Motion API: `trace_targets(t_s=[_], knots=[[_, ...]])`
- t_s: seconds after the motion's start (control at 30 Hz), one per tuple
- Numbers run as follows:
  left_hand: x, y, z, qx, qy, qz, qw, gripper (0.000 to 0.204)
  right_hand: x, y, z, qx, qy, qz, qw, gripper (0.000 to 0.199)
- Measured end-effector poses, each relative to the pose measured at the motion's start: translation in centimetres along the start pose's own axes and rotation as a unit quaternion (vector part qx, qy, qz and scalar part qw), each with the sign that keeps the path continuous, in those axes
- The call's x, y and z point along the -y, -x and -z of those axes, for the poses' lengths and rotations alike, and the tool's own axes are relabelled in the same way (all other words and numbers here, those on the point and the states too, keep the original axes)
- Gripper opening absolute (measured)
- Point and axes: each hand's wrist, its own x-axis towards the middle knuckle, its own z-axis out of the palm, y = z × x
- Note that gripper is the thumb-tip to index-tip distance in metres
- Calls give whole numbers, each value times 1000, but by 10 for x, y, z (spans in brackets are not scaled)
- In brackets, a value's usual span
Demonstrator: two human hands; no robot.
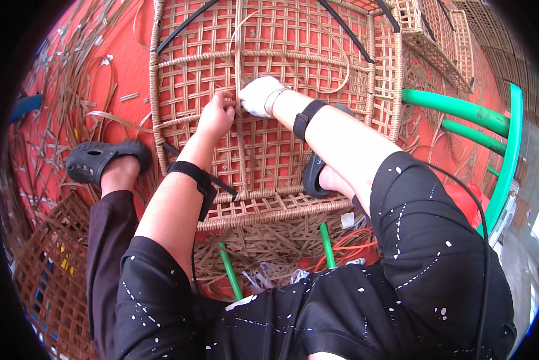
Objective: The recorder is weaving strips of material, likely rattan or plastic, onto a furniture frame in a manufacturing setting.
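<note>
Rattan strip [238, 45] runs upright down the woven panel [281, 144], its long axis pointing away from me, and it passes between my two hands. My left hand [217, 115] pinches it from the left, fingers closed; my gloved right hand [259, 95], slightly higher and touching it, seems closed on it too, though the glove hides the fingertips

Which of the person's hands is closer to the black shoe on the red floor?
Left. The left hand is on the woven panel, nearer the black shoe; the gloved right hand is farther away.
</note>
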Motion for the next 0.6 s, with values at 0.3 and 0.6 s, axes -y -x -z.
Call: trace_targets(t_s=[0.3,0.6], knots=[[-40,43,67,114,-247,-32,962,42,42,27,-16,1,-277,-298,914,36],[-184,189,296,-44,-173,-87,980,32,94,120,-1,-41,-720,-297,627,22]])
